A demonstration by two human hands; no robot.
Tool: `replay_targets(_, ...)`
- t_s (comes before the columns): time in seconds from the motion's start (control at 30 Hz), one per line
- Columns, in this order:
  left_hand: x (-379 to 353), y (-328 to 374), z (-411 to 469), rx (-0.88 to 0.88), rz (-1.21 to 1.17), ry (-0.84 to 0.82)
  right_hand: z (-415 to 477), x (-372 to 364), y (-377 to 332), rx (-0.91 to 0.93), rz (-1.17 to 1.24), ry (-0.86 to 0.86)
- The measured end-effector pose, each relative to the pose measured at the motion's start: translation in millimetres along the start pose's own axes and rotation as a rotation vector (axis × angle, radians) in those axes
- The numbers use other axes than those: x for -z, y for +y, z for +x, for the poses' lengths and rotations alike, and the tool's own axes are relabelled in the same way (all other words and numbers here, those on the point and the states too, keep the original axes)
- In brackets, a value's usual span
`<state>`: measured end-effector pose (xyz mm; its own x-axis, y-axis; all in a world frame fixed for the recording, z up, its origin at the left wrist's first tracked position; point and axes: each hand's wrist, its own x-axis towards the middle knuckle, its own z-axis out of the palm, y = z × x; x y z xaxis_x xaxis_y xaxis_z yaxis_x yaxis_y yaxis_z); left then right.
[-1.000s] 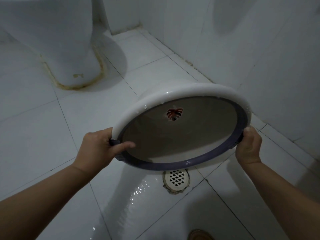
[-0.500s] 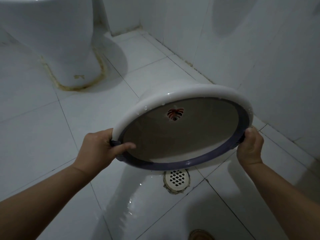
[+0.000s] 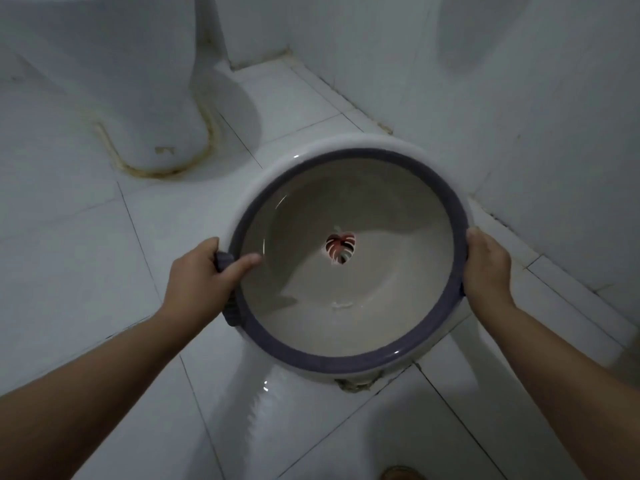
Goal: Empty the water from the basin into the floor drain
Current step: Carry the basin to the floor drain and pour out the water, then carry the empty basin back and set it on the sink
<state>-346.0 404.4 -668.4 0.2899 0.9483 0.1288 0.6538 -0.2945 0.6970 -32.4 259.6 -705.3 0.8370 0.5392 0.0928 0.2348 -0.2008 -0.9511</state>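
Note:
A round white basin (image 3: 349,327) with a purple rim and a leaf picture on its bottom is held above the floor, its opening facing up towards me. My left hand (image 3: 204,278) grips the rim on the left, thumb inside. My right hand (image 3: 486,268) grips the rim on the right. Only a thin film of water glints inside the basin. The floor drain (image 3: 356,386) is almost wholly hidden under the basin's near edge; just a sliver of its ring shows. The tiles in front of it are wet and shiny.
A white toilet base (image 3: 145,109) with yellowed sealant stands at the back left. A tiled wall (image 3: 519,116) runs along the right, close to the basin. A brown shoe tip (image 3: 401,474) shows at the bottom edge.
The basin has swung back from steeply tipped, with its inside facing me, to nearly level. It now covers the drain, which was fully visible before. Both hands kept their hold.

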Motion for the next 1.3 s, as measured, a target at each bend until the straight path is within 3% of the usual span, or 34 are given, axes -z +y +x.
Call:
replay_targets(0.3,-6.4,-24.0,19.0,0.341,-0.254,0.003,21.2,-33.4,-15.0,-0.208,-0.165,-0.231)
replay_targets(0.73,9.0,-25.9,75.5,0.52,-0.339,0.001,57.6,-82.1,-45.9,-0.336,-0.294,-0.263)
replay_targets(1.3,185.6,112.7,120.4,0.642,-0.354,0.035,80.0,-59.1,-284.8,-0.344,-0.399,-0.231)
